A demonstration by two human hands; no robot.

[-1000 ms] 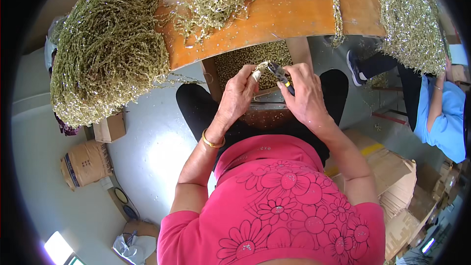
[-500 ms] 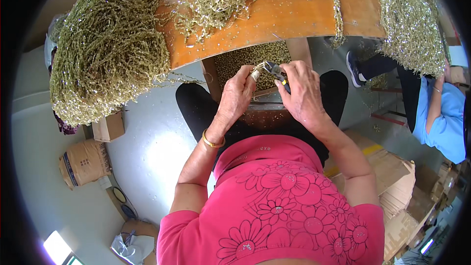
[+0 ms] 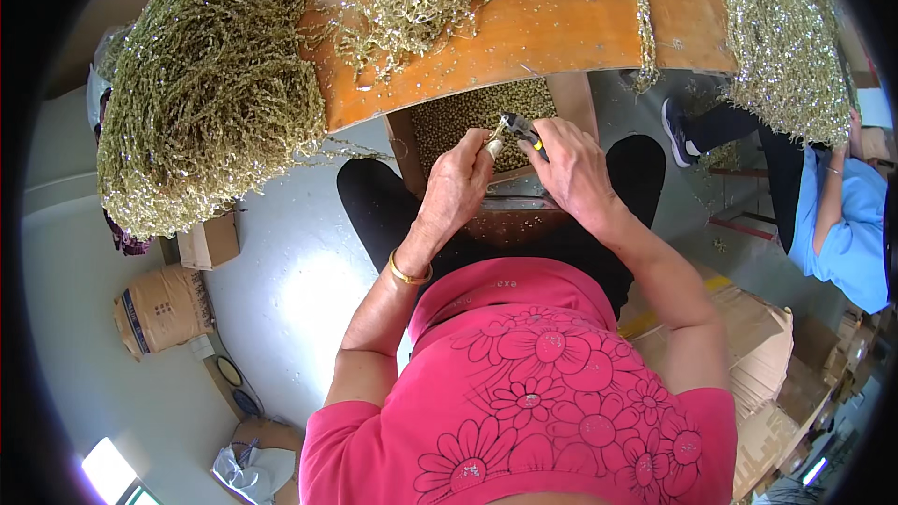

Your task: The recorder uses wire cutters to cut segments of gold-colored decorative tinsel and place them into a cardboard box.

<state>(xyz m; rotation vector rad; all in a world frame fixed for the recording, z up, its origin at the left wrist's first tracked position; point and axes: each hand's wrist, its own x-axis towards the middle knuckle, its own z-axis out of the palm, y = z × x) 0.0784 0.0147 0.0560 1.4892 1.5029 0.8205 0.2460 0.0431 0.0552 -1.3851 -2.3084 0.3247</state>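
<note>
Below the table (image 3: 580,28) edge, over the bead tray (image 3: 458,117), we hold pliers (image 3: 519,126) closed in our right hand (image 3: 571,173), their long axis pointing left at a small piece (image 3: 494,142) pinched in our left hand (image 3: 458,187), just beside the tips.

Small dark pliers (image 3: 520,127) tilted, above bead-filled tray (image 3: 458,117)

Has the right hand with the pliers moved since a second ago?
No. The right hand keeps the pliers just below the orange table edge, beside the left hand.
</note>
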